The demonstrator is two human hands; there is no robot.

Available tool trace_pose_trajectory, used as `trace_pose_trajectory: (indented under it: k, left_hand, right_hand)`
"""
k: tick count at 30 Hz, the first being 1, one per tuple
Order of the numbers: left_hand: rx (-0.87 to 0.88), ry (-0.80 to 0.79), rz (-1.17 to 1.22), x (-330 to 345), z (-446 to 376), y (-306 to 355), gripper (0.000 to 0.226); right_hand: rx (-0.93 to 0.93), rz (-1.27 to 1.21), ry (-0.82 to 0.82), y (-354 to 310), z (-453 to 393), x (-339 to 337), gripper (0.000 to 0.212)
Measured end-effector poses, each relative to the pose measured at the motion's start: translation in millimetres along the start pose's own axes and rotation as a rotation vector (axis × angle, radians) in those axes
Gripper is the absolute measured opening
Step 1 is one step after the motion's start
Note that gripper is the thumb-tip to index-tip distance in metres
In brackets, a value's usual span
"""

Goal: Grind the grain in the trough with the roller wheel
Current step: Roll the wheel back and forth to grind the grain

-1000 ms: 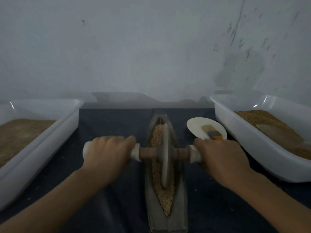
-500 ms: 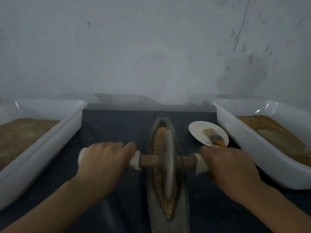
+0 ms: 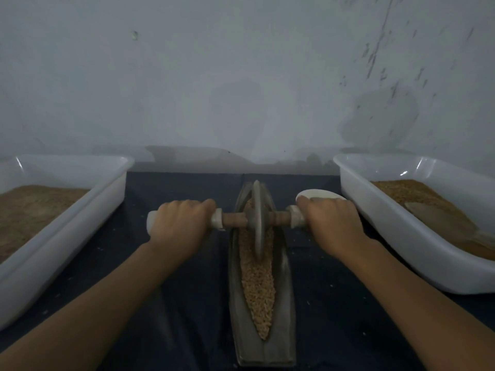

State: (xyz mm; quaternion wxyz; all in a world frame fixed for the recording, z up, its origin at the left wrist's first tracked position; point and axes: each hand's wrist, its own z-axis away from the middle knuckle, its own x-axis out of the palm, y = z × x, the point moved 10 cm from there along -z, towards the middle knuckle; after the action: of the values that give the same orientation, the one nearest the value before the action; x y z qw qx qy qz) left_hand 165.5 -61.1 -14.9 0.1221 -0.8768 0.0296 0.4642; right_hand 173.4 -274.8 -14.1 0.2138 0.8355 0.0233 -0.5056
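Running lengthwise away from the viewer on the dark table (image 3: 182, 317), trough (image 3: 284, 303) holds grain (image 3: 258, 285). Roller wheel (image 3: 257, 220) stands upright at its far end, axle crosswise. Left hand (image 3: 178, 224) and right hand (image 3: 332, 223) each grip a handle.

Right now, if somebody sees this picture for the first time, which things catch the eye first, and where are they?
The eye goes first to the middle: the left hand and the right hand grip the handles of a roller wheel standing in a long trough full of grain. A white tray of brown powder stands on the left, and another tray on the right.
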Motion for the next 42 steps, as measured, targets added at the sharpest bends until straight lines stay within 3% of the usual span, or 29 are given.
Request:
trace_pose_trajectory:
  k: [2, 5, 8, 15, 21, 25, 29, 33, 36, 39, 42]
  left_hand:
    - [0.032, -0.034, 0.007, -8.1, 17.0, 2.1, 0.026]
    - [0.151, 0.023, 0.014, -34.0, 50.1, 13.4, 0.046]
    - [0.167, -0.018, 0.046, -37.5, 63.8, 10.6, 0.055]
    - [-0.02, -0.102, 0.019, 7.7, 11.6, -4.3, 0.019]
    - [0.001, -0.106, -0.022, 4.8, -5.3, -0.5, 0.02]
    - [0.044, -0.149, -0.001, -19.3, 34.4, 3.4, 0.022]
    - [0.198, -0.006, 0.011, -53.5, 68.5, 14.5, 0.04]
    - [0.157, -0.062, -0.093, -34.3, 46.4, 13.4, 0.036]
    - [-0.011, -0.107, -0.011, 1.5, 13.4, -3.8, 0.026]
    - [-0.066, -0.14, 0.092, 24.3, -6.4, -11.1, 0.023]
    - [-0.045, -0.125, 0.042, 14.6, -1.0, -8.2, 0.022]
  right_hand:
    - [-0.028, -0.034, 0.012, -5.5, 21.8, -9.5, 0.028]
    - [-0.072, -0.077, 0.125, -14.8, 59.9, -39.2, 0.047]
    - [-0.101, -0.083, 0.141, -19.3, 70.9, -46.6, 0.049]
    - [-0.062, 0.041, 0.106, -7.0, 6.3, -7.3, 0.032]
    - [-0.018, -0.023, 0.045, 0.5, 0.4, 2.6, 0.022]
    - [-0.07, -0.067, 0.151, -12.9, 56.1, -38.0, 0.045]
    - [-0.093, -0.142, 0.155, -18.9, 87.6, -55.0, 0.054]
    - [-0.021, -0.058, 0.051, -14.4, 63.5, -30.9, 0.043]
    - [0.013, 0.043, 0.046, -8.1, 25.9, -11.2, 0.026]
    - [0.025, 0.053, 0.029, -3.0, -6.6, -5.3, 0.024]
    - [0.006, 0.012, -0.003, -3.7, -2.8, -8.3, 0.024]
